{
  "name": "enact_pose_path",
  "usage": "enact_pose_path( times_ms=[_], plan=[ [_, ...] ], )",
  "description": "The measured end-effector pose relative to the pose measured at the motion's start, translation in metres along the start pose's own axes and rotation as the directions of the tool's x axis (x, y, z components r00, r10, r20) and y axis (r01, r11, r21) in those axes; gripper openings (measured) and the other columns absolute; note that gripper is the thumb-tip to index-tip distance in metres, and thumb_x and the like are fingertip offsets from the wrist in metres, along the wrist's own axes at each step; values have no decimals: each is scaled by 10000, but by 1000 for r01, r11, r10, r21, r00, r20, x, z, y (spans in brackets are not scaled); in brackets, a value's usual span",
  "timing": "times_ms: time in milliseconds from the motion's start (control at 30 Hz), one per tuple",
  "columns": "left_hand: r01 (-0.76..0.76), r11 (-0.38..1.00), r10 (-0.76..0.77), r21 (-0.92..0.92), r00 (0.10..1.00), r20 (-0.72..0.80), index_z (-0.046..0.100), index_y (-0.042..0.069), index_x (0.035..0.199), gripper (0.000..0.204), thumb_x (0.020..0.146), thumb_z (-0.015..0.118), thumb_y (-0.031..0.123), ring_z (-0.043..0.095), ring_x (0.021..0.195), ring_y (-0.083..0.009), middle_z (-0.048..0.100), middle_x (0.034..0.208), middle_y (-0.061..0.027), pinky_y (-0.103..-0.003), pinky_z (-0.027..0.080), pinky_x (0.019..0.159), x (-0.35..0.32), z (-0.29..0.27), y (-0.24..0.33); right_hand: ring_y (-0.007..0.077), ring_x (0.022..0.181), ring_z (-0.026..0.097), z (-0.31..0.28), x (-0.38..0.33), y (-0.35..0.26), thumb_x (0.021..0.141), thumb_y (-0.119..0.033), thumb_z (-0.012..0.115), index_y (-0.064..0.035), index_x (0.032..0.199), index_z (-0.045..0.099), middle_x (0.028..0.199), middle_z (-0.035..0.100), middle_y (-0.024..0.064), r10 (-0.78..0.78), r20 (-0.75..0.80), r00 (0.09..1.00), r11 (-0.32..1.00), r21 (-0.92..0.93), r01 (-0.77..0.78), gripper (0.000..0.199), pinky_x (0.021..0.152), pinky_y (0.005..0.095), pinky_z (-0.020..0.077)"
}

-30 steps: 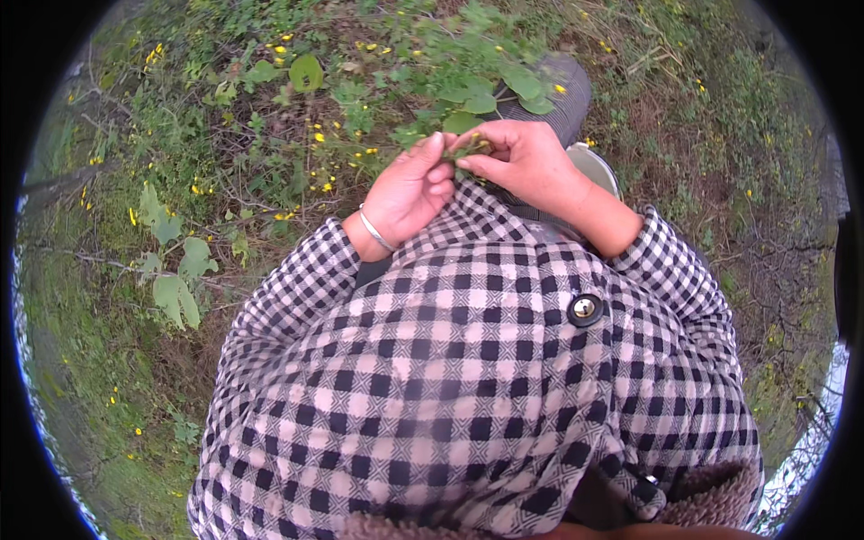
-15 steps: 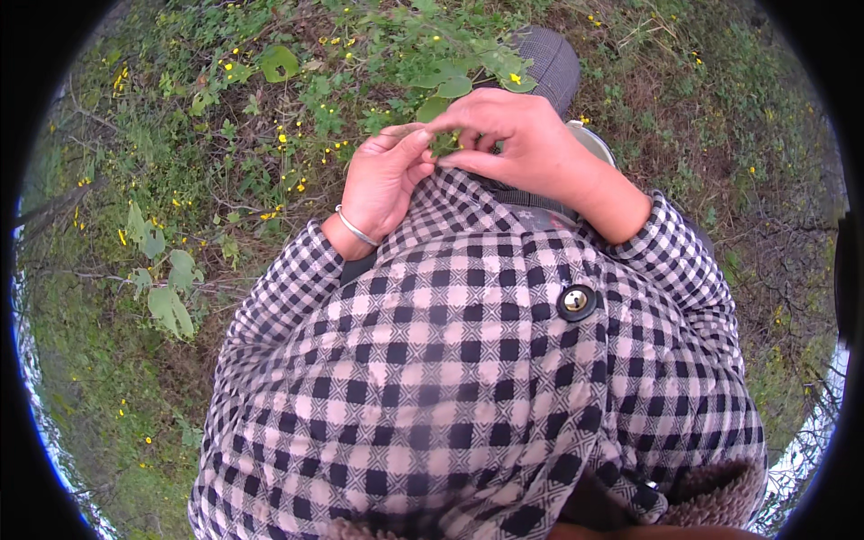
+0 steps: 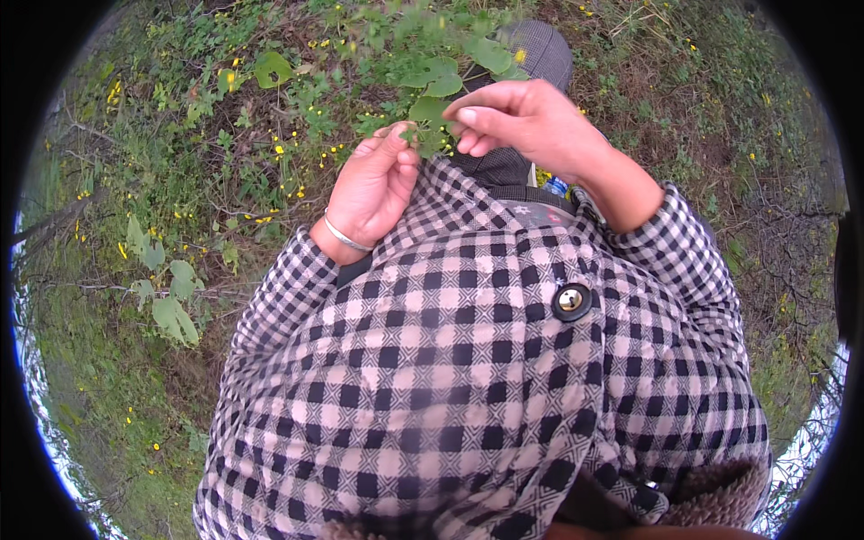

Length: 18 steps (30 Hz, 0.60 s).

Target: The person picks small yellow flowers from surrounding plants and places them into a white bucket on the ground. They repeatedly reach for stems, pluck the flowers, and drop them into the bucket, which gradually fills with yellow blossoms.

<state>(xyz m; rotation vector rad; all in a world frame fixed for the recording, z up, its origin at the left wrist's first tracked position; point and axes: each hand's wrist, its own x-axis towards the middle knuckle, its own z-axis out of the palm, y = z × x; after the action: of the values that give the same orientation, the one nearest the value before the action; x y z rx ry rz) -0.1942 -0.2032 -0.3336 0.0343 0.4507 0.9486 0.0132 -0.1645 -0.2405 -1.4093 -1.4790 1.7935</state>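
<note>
Fingers of both hands are meeting on a small green leafy sprig [image 3: 427, 135] at upper centre: the left hand [image 3: 373, 184] is pinching its stem, the right hand [image 3: 526, 121] closing above. Steady pinching near the stem probably suits it best, with yellow wildflowers [image 3: 297, 148] left undisturbed.

1. Left hand [image 3: 373, 184] is raised in front of the chest, back toward the camera, fingers curled, thumb and fingertips pinched together at the top.
2. Right hand [image 3: 531, 121] sits just beside it and higher, wrist bent, fingers pointing left toward the left fingertips, loosely curled.
3. Both forearms rise from checked sleeves.
</note>
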Motion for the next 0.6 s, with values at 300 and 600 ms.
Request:
enact_pose_path(
  times_ms=[300,600],
  plan=[
    [65,997,-66,-47,997,-28,601,35,1033,125,961,561,129,614,724,-45,620,839,11,-139,550,632,4,10,-7,110,725,645,14,4,23,882,-145,680,23,1059,651,857,682,78,-22,50,999,986,166,14,246,654,220,536],
    [-19,995,4,-97,990,-143,601,16,1018,125,958,562,118,622,726,-61,628,851,-7,-143,556,650,7,7,-9,123,738,671,-11,-9,15,881,-103,668,71,1059,652,878,697,106,18,-222,975,982,186,25,249,696,221,559]
  ],
)
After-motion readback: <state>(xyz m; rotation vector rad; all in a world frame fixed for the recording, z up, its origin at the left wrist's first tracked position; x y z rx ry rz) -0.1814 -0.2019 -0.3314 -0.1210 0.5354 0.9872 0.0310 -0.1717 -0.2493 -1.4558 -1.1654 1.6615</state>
